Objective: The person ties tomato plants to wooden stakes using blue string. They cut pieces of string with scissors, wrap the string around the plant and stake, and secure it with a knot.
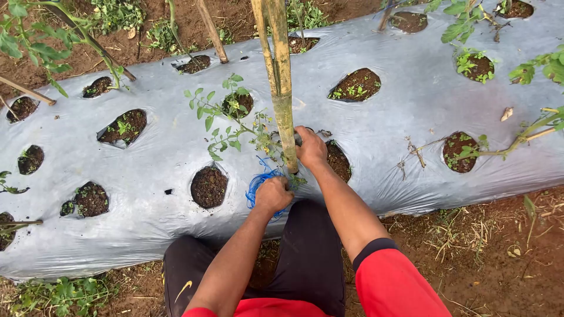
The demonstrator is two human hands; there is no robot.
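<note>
Blue string (260,182) is bunched in loops under the left hand (273,194), which is clenched on it, just near of the bamboo stake (281,88). Right hand (310,148) grips the stake's base where it goes into the plastic sheet (399,111); fingers wrapped round, what else they pinch is hidden. Young plant (232,126) leans left of the stake, stem close to both hands. Step looks like tying the plant to the stake, string not yet round the stem as far as I can tell. Judging from this, the next move needs a free string end brought round stake and stem, loose enough not to crush it. Further out: soil holes (208,186) in the grey sheet, more stakes (211,29) far left, bare dirt (482,258) near right.
</note>
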